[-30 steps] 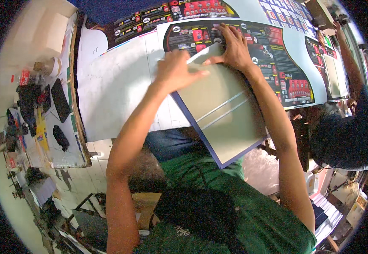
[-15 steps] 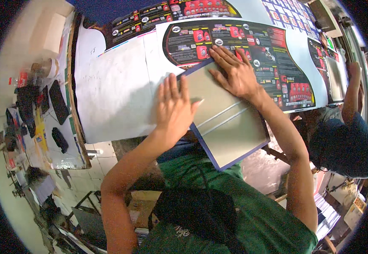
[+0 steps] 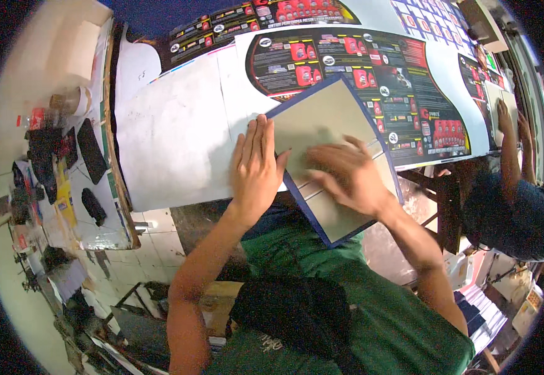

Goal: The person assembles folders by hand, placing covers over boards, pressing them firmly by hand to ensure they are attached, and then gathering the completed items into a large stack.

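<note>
A hardcover book case [image 3: 325, 107] lies at a slant over the near edge of the table, its beige inner boards framed by a dark blue border. Narrow gaps cross it around the spine. Along its left edge rests my left hand [image 3: 256, 172], fingers straight and close together, holding nothing. Over the middle of the boards is my right hand [image 3: 350, 178], smeared by motion, with its fingers apart and nothing in them. Whether the right palm touches the boards cannot be made out.
Printed black and red sheets [image 3: 403, 94] and a white sheet [image 3: 178, 125] cover the table. At the right, a co-worker's hands [image 3: 506, 119] rest near another beige board [image 3: 494, 97]. A side table [image 3: 106, 234] at the left carries dark pieces and a tape roll [image 3: 84, 100].
My right hand has slid from the far edge of the book case back toward me. The case has turned slightly and shifted a little away. The co-worker's hands have moved onto their board.
</note>
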`<control>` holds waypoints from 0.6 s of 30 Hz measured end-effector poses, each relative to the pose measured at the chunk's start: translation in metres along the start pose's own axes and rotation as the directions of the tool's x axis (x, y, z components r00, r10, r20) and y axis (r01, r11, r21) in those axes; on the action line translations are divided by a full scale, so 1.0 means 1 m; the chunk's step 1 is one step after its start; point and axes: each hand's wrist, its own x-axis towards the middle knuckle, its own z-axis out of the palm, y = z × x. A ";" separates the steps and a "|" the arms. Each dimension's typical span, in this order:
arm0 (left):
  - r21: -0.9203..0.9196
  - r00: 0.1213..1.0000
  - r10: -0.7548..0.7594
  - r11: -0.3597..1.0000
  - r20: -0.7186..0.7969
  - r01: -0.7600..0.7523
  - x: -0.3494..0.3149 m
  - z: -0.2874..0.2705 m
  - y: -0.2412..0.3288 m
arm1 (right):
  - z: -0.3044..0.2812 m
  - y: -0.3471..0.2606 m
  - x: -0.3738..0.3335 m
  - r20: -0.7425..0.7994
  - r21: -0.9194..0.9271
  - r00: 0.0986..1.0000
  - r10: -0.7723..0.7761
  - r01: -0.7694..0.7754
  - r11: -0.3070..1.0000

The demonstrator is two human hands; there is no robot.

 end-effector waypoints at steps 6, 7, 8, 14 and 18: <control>0.036 0.997 -0.076 0.997 0.017 0.076 0.003 -0.005 0.004 | -0.009 0.055 -0.157 -0.613 0.386 0.421 0.669 -0.580 0.718; 0.031 0.994 -0.105 0.994 0.018 0.104 0.007 -0.008 0.005 | 0.003 0.078 -0.192 -0.666 0.265 0.425 0.613 -0.634 0.727; 0.005 0.993 -0.111 0.994 -0.039 0.111 0.009 -0.011 -0.001 | 0.010 0.074 -0.211 -0.402 0.663 0.291 0.868 -0.562 0.495; -0.159 0.981 -0.193 0.969 0.004 0.192 0.010 -0.025 -0.027 | 0.025 0.034 -0.202 0.024 0.979 0.245 0.969 -0.202 0.026; -0.645 0.833 -0.439 0.536 0.337 0.544 0.016 -0.047 -0.046 | 0.005 0.050 -0.189 -0.043 0.968 0.342 0.939 -0.217 0.123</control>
